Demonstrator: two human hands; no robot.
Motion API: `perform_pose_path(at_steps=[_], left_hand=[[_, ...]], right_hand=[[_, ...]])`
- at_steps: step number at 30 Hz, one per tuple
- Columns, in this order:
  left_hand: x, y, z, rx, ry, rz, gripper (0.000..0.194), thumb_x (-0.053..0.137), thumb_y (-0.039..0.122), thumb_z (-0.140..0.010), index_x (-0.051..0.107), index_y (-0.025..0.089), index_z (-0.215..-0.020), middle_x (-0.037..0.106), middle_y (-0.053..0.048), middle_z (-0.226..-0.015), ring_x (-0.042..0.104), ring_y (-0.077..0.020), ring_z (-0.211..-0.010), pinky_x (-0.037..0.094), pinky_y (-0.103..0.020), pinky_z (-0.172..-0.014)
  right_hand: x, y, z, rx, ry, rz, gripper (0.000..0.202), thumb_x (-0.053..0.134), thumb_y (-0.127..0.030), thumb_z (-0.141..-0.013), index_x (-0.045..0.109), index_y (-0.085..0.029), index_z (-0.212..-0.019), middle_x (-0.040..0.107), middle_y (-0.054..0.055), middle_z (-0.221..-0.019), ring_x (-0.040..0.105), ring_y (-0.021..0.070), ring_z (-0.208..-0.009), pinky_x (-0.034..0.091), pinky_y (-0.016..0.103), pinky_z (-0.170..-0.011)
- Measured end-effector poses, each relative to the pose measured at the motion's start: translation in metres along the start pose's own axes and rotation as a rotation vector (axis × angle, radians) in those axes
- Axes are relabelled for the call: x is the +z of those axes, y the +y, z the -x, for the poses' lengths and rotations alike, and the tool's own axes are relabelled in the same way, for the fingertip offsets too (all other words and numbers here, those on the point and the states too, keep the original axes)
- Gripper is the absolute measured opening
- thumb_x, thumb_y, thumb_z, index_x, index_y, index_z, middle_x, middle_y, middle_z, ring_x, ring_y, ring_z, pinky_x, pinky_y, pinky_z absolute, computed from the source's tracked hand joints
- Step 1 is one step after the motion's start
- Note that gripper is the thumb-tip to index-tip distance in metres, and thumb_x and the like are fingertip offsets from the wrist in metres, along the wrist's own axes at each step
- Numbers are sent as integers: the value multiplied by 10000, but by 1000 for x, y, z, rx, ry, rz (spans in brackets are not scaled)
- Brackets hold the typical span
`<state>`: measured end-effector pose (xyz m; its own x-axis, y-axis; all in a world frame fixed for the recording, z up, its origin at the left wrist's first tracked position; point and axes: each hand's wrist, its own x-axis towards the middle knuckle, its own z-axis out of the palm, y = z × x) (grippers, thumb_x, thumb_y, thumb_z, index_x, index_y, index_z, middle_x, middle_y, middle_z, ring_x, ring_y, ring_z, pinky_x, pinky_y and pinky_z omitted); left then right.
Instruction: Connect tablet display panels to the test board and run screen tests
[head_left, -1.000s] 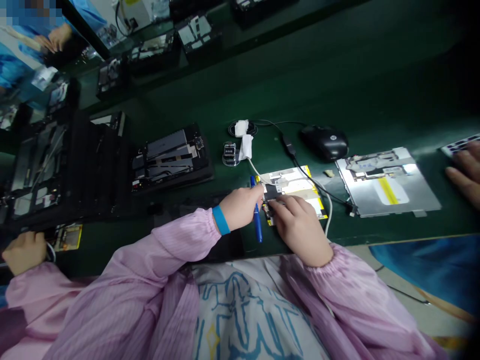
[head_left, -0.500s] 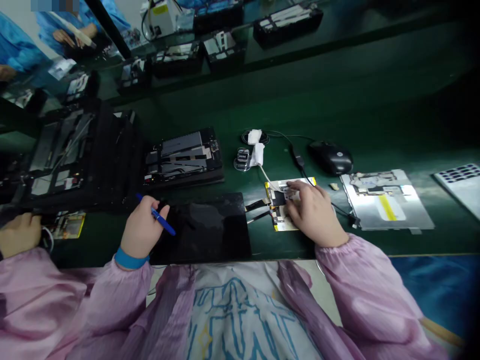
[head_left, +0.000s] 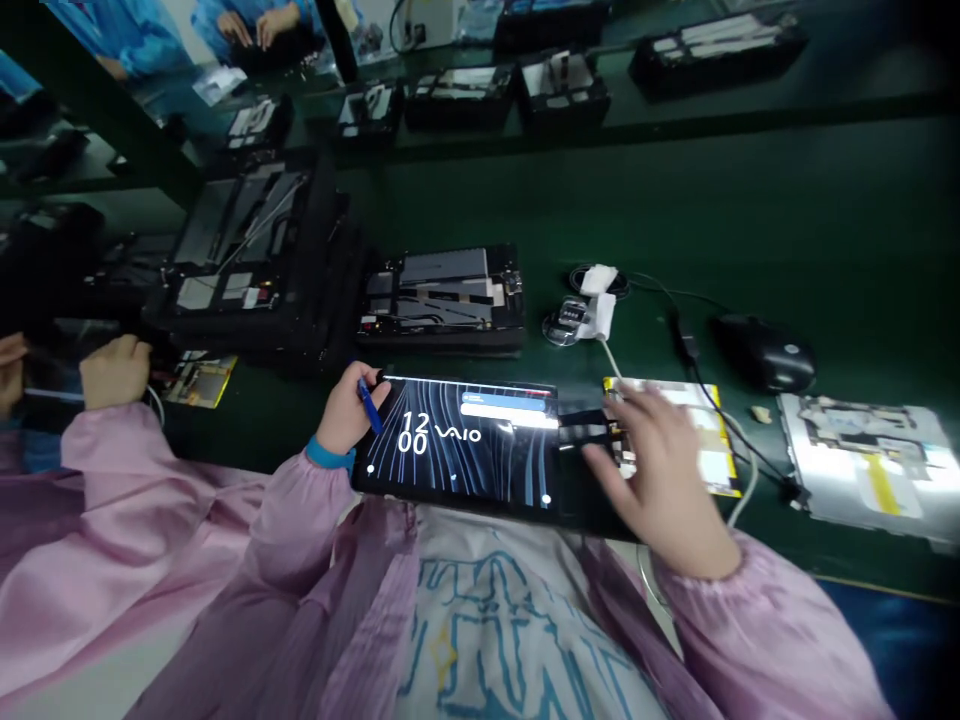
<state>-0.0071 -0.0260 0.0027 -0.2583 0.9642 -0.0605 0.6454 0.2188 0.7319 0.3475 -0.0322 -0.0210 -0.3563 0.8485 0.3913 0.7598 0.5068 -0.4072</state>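
My left hand is closed at the left edge of a lit tablet screen, with a blue pen tucked in its fingers. The screen shows a clock reading 12 00 and a "VAIO" logo. Dark ribbon cables run from its right side to a circuit board and battery assembly with yellow edges. Over these cables and the assembly's left end is my right hand, blurred, fingers apart and holding nothing that I can see. Whether it touches the cables is unclear.
Stacked opened tablet bodies stand at left, another stack behind the screen. A black mouse, a cable and a silver panel lie right. A neighbour's hand is at far left; more trays line the shelf.
The screen has gone from dark to lit. My left hand has closed on its left edge, still with the pen. My right hand has lifted from the assembly toward the cables. The view has shifted left.
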Motion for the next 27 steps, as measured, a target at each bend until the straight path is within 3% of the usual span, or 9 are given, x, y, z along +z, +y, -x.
perform_pose_path(at_steps=[3, 6, 9, 12, 14, 16, 20, 27], left_hand=[[1, -3, 0, -6, 24, 102, 192, 562, 289, -780, 389, 211, -751, 644, -46, -912, 625, -179, -924, 462, -326, -887], [0, -3, 2, 9, 36, 205, 209, 578, 287, -786, 391, 209, -737, 662, -51, -908, 630, -176, -896, 460, -331, -880], [-2, -2, 6, 50, 67, 285, 242, 614, 299, -783, 396, 209, -731, 671, -50, -905, 631, -182, -866, 464, -343, -855], [-3, -1, 9, 80, 99, 347, 263, 651, 306, -781, 411, 209, -735, 660, -37, -869, 624, -183, -838, 464, -346, -835], [-2, 0, 9, 93, 112, 387, 269, 666, 313, -781, 422, 209, -737, 651, -27, -855, 614, -175, -811, 464, -336, -808], [0, 0, 8, 101, 112, 441, 279, 675, 321, -780, 422, 211, -737, 645, -18, -841, 602, -167, -783, 461, -323, -771], [8, -5, 5, 93, 101, 570, 279, 658, 335, -793, 411, 213, -751, 649, -17, -855, 596, -163, -799, 449, -314, -760], [16, -16, 2, 80, 106, 625, 280, 669, 316, -777, 415, 204, -739, 652, -11, -835, 593, -156, -790, 432, -304, -747]], right_hand=[[5, -47, 5, -277, -260, -156, 401, 555, -389, -884, 557, -225, -1250, 464, 144, -1431, 315, 372, -1387, 289, 668, -1061], [10, -69, 6, -409, -404, -194, 288, 598, -371, -865, 650, -298, -1138, 451, 44, -1466, 270, 369, -1413, 192, 704, -1090], [13, -63, -3, -327, -345, -114, 214, 578, -378, -885, 694, -274, -1033, 492, 37, -1433, 272, 386, -1408, 159, 724, -1085], [10, -51, -15, -132, -147, 45, 306, 551, -387, -905, 657, -183, -1107, 492, 145, -1411, 287, 427, -1390, 196, 744, -1050], [7, -50, -18, -102, -61, 41, 378, 560, -394, -900, 607, -138, -1174, 480, 200, -1397, 308, 423, -1380, 266, 708, -1046], [5, -55, -17, -190, -87, -40, 383, 573, -386, -891, 582, -155, -1196, 469, 194, -1401, 312, 399, -1384, 296, 671, -1058], [9, -76, -8, -387, -267, -142, 344, 585, -335, -885, 573, -212, -1206, 437, 144, -1442, 274, 375, -1404, 257, 680, -1078], [27, -103, -8, -419, -360, -150, 356, 560, -342, -898, 582, -248, -1241, 440, 112, -1462, 260, 372, -1414, 212, 692, -1088]])
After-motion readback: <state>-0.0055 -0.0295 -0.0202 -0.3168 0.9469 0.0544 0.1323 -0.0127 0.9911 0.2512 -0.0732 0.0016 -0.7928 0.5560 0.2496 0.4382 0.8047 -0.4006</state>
